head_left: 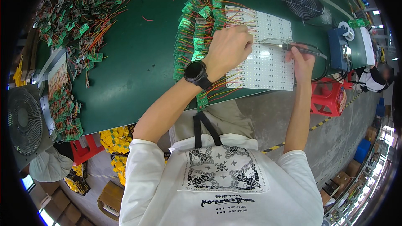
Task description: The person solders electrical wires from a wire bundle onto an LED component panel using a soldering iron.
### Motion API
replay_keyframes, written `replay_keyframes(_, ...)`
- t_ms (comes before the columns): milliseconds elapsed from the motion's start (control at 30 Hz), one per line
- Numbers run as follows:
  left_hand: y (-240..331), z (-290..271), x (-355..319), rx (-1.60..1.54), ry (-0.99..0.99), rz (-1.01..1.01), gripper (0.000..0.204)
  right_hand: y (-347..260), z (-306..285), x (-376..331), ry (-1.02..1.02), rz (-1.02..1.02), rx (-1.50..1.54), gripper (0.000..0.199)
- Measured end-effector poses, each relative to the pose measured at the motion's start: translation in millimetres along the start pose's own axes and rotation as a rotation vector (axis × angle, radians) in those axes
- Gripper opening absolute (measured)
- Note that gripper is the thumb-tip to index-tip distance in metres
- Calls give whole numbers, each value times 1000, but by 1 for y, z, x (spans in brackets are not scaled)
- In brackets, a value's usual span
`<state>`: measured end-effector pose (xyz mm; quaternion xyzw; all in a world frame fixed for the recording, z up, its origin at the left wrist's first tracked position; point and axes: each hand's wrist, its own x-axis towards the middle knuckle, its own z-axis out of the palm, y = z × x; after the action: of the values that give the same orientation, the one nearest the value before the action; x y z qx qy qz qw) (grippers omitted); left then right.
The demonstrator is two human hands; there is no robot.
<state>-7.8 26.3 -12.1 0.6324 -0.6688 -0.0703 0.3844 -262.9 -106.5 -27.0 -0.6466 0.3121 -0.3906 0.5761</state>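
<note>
My right hand [302, 62] is wrapped round the dark handle of a soldering iron [307, 50]. A thin bent metal tube runs along the iron, and its tip points left over a white panel [272, 69] dotted with rows of small spots. My left hand [230, 46], with a black watch [196, 73] on its wrist, is closed over the panel's left part, near the iron's tip. Whatever its fingertips pinch is hidden. Red and yellow wires [234, 79] run from the panel's left edge to a column of small green circuit boards [182, 48].
A large heap of wired circuit boards [75, 12] covers the far left. A second wired panel [58, 75] lies at the left edge beside a fan [24, 117]. At the right stand a small black fan [302, 1], a blue box [337, 48] and a wire spool [346, 30].
</note>
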Motion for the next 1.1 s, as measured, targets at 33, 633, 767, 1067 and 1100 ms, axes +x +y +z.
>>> replay_keyframes(33,0,0,0,0,-3,-4,10,0,0,0,0,1,1,24)
replay_keyframes(633,10,-30,9,-28,26,54,20,6,-4,4,148,28,145,22)
replay_keyframes(767,12,-88,3,-35,238,81,25,7,-4,2,148,37,165,21)
replay_keyframes(1067,-90,-202,-140,813,691,-730,20,2,-3,2,135,42,189,21)
replay_keyframes(1100,-98,-208,-150,822,688,-721,20,1,0,3,126,37,179,21)
